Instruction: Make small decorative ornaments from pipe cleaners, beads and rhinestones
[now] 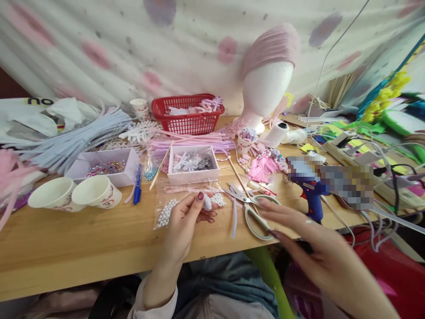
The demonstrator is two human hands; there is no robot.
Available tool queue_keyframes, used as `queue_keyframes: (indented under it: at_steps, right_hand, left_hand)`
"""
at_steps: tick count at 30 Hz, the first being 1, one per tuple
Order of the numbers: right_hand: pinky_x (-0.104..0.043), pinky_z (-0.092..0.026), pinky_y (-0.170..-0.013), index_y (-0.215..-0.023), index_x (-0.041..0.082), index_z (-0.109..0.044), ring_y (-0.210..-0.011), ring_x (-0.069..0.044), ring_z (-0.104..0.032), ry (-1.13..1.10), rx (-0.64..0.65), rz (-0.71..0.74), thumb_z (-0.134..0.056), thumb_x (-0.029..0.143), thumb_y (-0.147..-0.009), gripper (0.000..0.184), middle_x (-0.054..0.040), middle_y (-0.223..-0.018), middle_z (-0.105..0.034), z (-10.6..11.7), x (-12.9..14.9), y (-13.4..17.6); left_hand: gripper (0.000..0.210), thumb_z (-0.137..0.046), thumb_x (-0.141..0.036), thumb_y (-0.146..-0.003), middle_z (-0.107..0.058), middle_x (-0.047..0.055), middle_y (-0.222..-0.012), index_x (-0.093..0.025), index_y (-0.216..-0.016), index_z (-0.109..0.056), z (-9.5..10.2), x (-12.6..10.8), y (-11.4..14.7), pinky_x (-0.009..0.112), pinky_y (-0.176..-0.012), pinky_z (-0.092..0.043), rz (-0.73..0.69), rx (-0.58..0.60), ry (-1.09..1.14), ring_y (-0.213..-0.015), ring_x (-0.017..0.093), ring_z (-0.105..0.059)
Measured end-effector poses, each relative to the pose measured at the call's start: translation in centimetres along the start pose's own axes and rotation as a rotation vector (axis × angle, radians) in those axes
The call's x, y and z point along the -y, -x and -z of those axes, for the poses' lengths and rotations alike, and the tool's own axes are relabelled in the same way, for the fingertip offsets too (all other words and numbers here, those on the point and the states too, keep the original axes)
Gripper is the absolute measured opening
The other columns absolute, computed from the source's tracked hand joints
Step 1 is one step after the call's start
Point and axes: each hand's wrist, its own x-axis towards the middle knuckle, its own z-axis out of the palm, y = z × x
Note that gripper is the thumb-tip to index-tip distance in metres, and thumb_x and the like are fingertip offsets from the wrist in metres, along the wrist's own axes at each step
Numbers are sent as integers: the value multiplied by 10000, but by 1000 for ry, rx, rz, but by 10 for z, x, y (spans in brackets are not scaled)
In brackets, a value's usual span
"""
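My left hand [182, 223] pinches a small pale lavender coil of fuzzy pipe cleaner [207, 203] between thumb and fingers, above the front part of the table. My right hand [315, 243] is stretched out with thumb and fingers apart. It reaches over the handles of the scissors [249, 200], which lie with their blades parted; whether the fingertips touch the handles I cannot tell. Beneath my left hand lies a clear bag with white pearl beads [167, 213]. A short lavender pipe cleaner strip [234, 219] rests just left of the scissors.
A blue glue gun [313, 195] stands to the right, its cord trailing. Two paper cups [96, 192], a blue pen [137, 188] and a white box [194, 176] of small parts are leftward. Behind are a red basket [187, 122] and a white mannequin head [267, 88].
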Motion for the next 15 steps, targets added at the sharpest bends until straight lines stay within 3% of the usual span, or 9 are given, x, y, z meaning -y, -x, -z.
queue_keyframes:
  at_steps: [2, 4, 6, 7, 11, 13, 15]
  right_hand:
    - [-339, -597, -844, -1144, 268, -712, -1119, -265, -680, 37, -234, -160, -602, 237, -930, 243, -87, -1230, -712, 13, 6, 6]
    - [-272, -597, -594, -1071, 260, -728, -767, -206, -734, -15, -521, -280, -681, 250, -888, 189, -71, -1001, -761, 12, 12, 6]
    - [-221, -498, -400, -1039, 249, -722, -468, -122, -606, -149, -641, -289, -688, 244, -892, 151, -25, -783, -731, -3, 14, 0]
    - [-204, -467, -367, -1046, 243, -718, -432, -106, -574, -223, -582, -277, -663, 255, -913, 144, -13, -733, -710, -13, 13, -5]
    - [-194, -535, -444, -1056, 204, -700, -532, -127, -642, -418, -216, -296, -605, 329, -948, 190, -15, -678, -672, -53, 9, -29]
    - [-190, -549, -461, -1018, 191, -698, -568, -132, -659, -530, -101, -319, -620, 341, -934, 189, -22, -691, -675, -66, 9, -38]
    - [-183, -558, -461, -951, 183, -694, -575, -132, -666, -673, -63, -350, -650, 344, -909, 171, -20, -682, -679, -73, 11, -42]
  left_hand:
    - [384, -790, -489, -747, -640, -7, -687, -159, -941, -762, 2, 0, -1, 189, -585, -522, -8, -20, 13, -590, 87, -579]
    - [390, -798, -442, -753, -654, -9, -724, -172, -1031, -757, 2, 1, -1, 194, -642, -536, -26, -13, 3, -645, 93, -604]
    - [409, -773, -388, -792, -672, -1, -776, -185, -1145, -731, 1, 2, 2, 212, -724, -546, -48, 15, -53, -713, 105, -628]
    - [422, -748, -364, -820, -679, 6, -811, -191, -1203, -708, 0, 2, 4, 227, -764, -547, -61, 34, -101, -741, 111, -637]
    - [433, -656, -290, -894, -672, 47, -1059, -231, -1322, -630, -6, 2, 17, 273, -855, -548, -126, 95, -261, -853, 136, -662]
    - [420, -646, -264, -897, -657, 47, -1111, -249, -1316, -618, -9, 1, 22, 273, -861, -551, -144, 103, -244, -918, 152, -666]
    - [397, -665, -246, -879, -670, 40, -1048, -245, -1273, -621, -13, 2, 25, 266, -828, -561, -153, 80, -189, -928, 166, -675]
